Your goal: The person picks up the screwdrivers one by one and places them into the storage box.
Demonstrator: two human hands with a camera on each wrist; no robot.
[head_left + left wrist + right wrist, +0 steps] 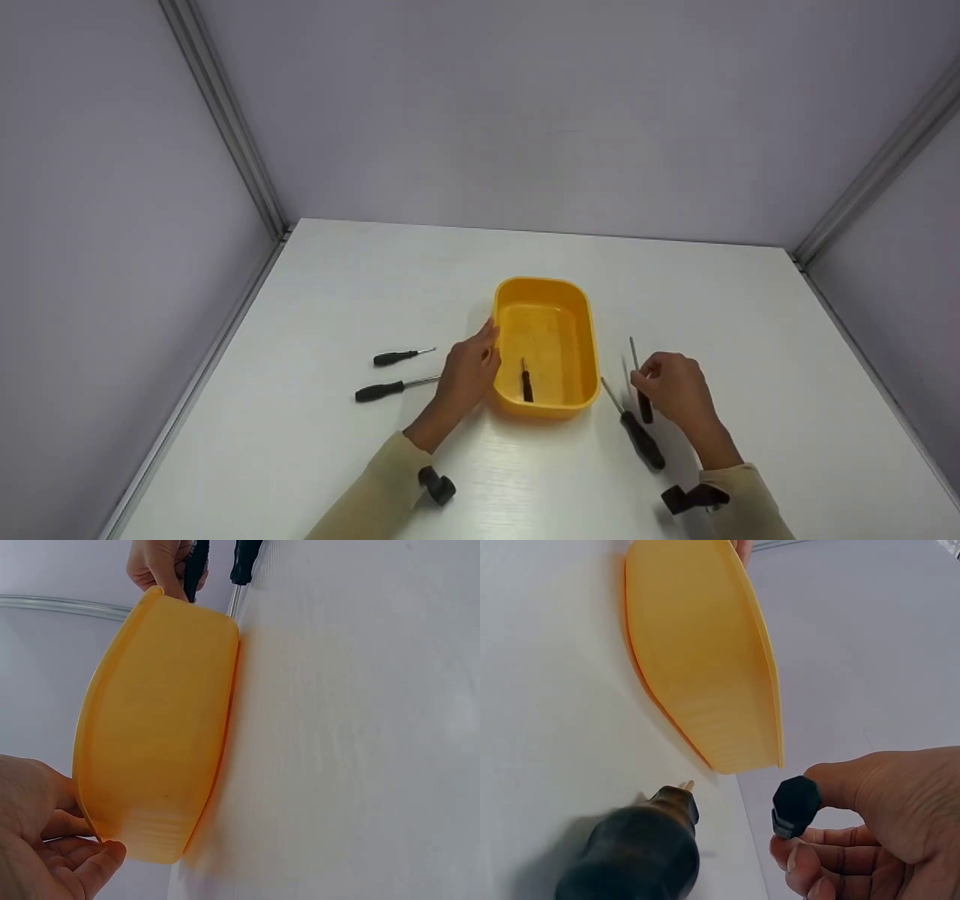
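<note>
A yellow plastic tub [547,292] stands mid-table with one small black-handled screwdriver [526,382] lying inside. My left hand [469,369] rests against the tub's left wall [150,742], fingers fairly straight [75,870]. My right hand [675,386] pinches a black-handled screwdriver [639,379] just right of the tub, its shaft pointing away from me; the handle's end [795,806] shows between thumb and fingers. Another screwdriver [634,427] lies on the table beside that hand, its handle [634,855] close to the wrist camera.
Two more black-handled screwdrivers [401,356] [390,388] lie on the white table [337,285] left of my left hand. Grey walls close in the table at the back and both sides.
</note>
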